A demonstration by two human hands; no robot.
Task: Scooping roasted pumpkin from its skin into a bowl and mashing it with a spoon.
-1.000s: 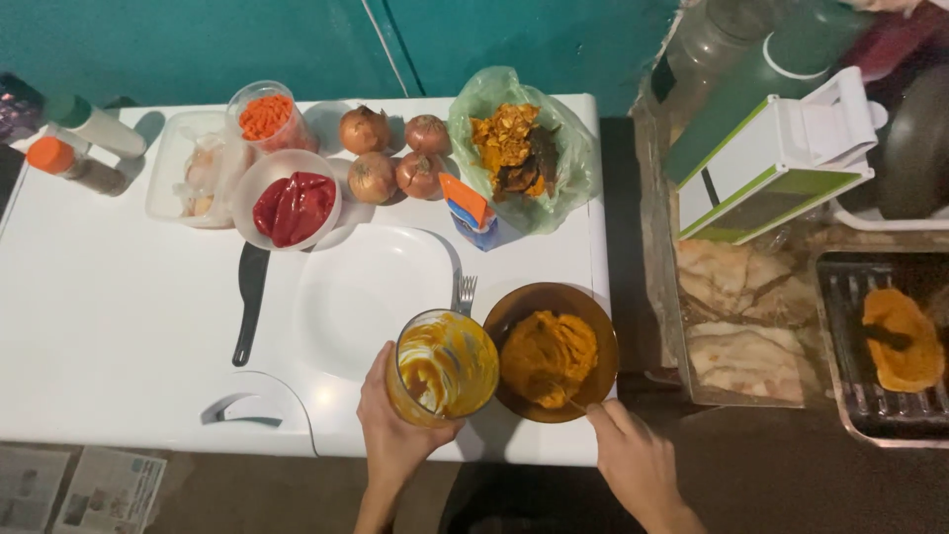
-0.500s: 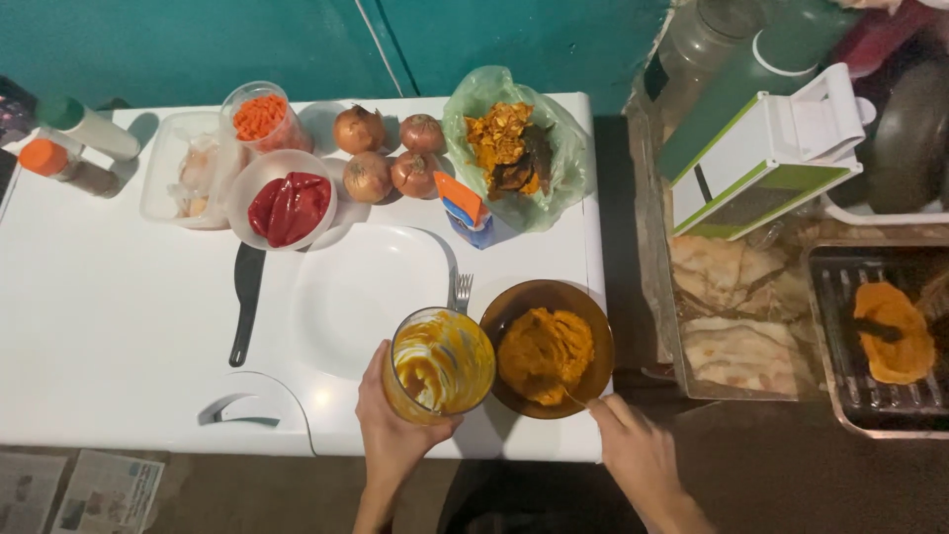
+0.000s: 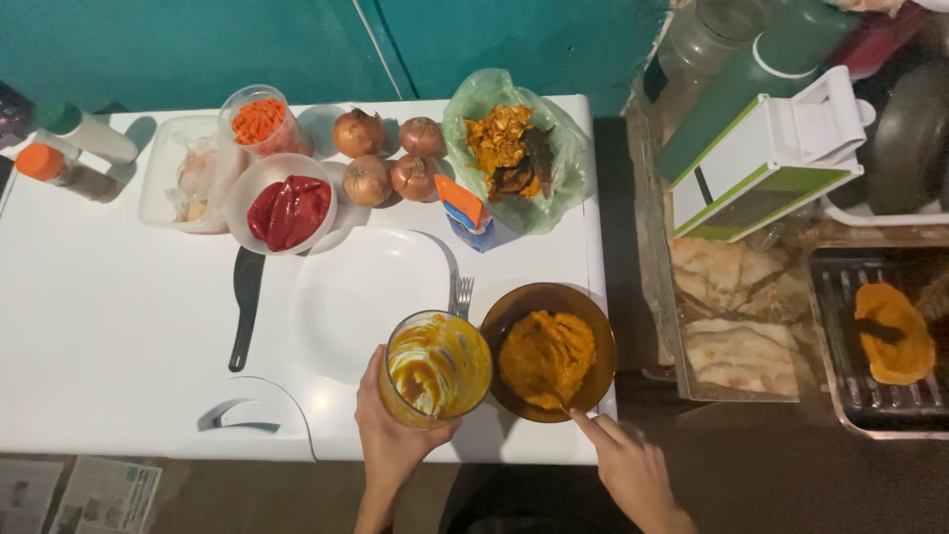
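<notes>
Left hand (image 3: pixel 395 435) wrapped around jar (image 3: pixel 435 366) on counter (image 3: pixel 119 336); right hand (image 3: pixel 625 467) just beside bowl (image 3: pixel 549 351), fingers pinched on thin utensil reaching into mash.

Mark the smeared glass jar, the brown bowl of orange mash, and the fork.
glass jar (image 3: pixel 435 364), head view, on its smeared inner wall.
brown bowl (image 3: pixel 514 314), head view, on its bare upper-left rim.
fork (image 3: pixel 463 294), head view, on its tines.
</notes>
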